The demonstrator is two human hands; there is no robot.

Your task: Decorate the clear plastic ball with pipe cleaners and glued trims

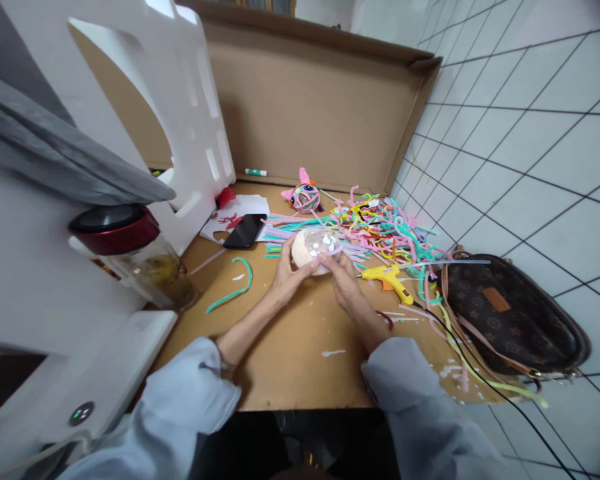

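Observation:
Between my two hands is a clear plastic ball, its left part covered in a cream fuzzy material. My left hand wraps its fingers around the cream side, with the thumb on the front. From the right, my right hand grips the clear side, its thumb touching the front near a pale lilac strip. A yellow hot glue gun lies to the right of my right hand. Behind the ball, loose pipe cleaners in pink, teal, yellow and lilac form a tangled heap.
A decorated ball with pink ears sits at the back. To the left are a black phone, a bent teal pipe cleaner and a glass bottle. At right, a brown handbag stands against the tiled wall, with the black cord running past it.

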